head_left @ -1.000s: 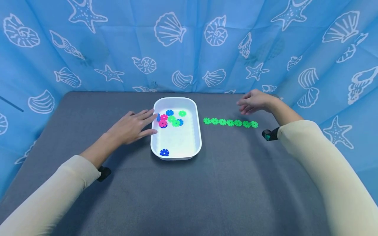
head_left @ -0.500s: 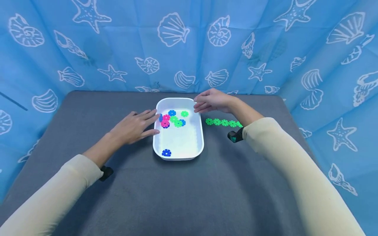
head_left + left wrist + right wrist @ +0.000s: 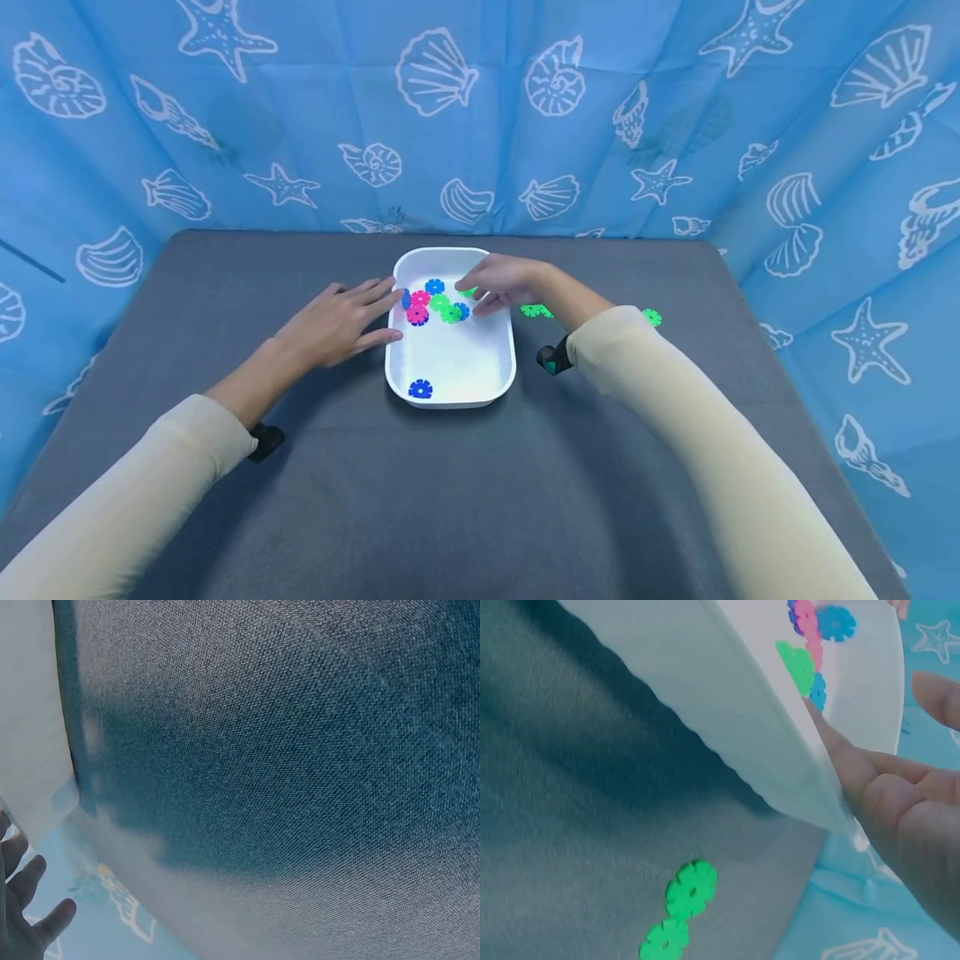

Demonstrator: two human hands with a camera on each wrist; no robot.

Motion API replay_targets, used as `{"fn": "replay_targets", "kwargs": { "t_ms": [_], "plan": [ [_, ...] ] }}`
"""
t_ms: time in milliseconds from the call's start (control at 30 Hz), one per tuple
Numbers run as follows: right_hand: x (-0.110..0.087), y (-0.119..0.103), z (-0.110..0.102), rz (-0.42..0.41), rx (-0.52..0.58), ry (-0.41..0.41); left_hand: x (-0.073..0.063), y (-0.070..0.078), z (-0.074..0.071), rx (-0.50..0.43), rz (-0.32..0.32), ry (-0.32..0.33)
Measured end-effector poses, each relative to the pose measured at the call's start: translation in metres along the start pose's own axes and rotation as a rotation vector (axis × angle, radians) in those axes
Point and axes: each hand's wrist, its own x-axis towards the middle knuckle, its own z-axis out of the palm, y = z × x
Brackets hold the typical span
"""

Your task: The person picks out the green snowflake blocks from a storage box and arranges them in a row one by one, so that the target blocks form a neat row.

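Observation:
A white tray (image 3: 457,362) holds several notched snowflake discs: pink (image 3: 417,314), green (image 3: 450,312) and blue (image 3: 434,287). My left hand (image 3: 330,323) lies at the tray's left rim with fingers extended, fingertips over the edge beside a blue disc (image 3: 406,299) at the wall. Over the tray's right side reaches my right hand (image 3: 513,279), its fingers pointing down around a green disc (image 3: 470,292) that they partly cover. In the right wrist view the thumb (image 3: 937,697) stands apart from the fingers, and no disc shows between them.
Right of the tray, a row of green discs (image 3: 532,311) lies on the grey cloth (image 3: 450,500), partly hidden by my right arm; its far end disc (image 3: 652,317) shows beyond. One dark blue disc (image 3: 421,389) sits at the tray's near end. A blue curtain (image 3: 480,117) hangs behind.
My right hand has moved left from above the green row, over the tray's right rim, and down to the discs inside. The left hand stays at the left rim.

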Motion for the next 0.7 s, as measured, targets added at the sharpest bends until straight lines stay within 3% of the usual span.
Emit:
{"fn": "replay_targets", "kwargs": {
  "t_ms": [333,700],
  "plan": [
    [0.009,0.0,0.016,0.031,-0.022,0.041,0.001,-0.001,0.0,-0.011,0.002,-0.009],
    [0.017,0.002,0.022,-0.001,-0.01,0.037,-0.001,-0.001,0.0,-0.013,0.018,0.013]
  ]
}}
